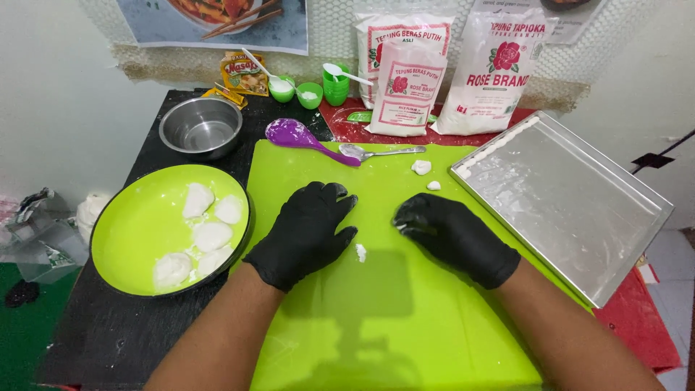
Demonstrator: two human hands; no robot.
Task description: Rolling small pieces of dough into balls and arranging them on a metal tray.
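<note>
Hands in black gloves rest on the green cutting mat [384, 318], both palm down. The left hand [308, 232] lies flat with the fingers loosely spread and holds nothing. A small white dough bit [360, 252] lies on the mat just beside it, at about 3 o'clock from the hand, between the two hands. The right hand [449, 235] is half curled, fingertips pressed to the mat; whether it covers any dough I cannot tell, only a white trace shows at its fingertips.

At 9 o'clock from the left hand stands a round green plate [134, 239] with five white dough lumps [210, 235] on it. At 3 o'clock from the right hand lies a metal tray [572, 203], dusted with flour, with a row of small dough pieces [499, 145] along its far edge.

Farther, at 12 o'clock, two more dough pieces [421, 167] lie on the mat, near a metal spoon [380, 152] and a purple rice paddle [300, 135]. A steel bowl [200, 127] stands at 11 o'clock. Behind, against the wall, stand three white flour bags [409, 87], small green cups [310, 94] and a small yellow packet [242, 72].
</note>
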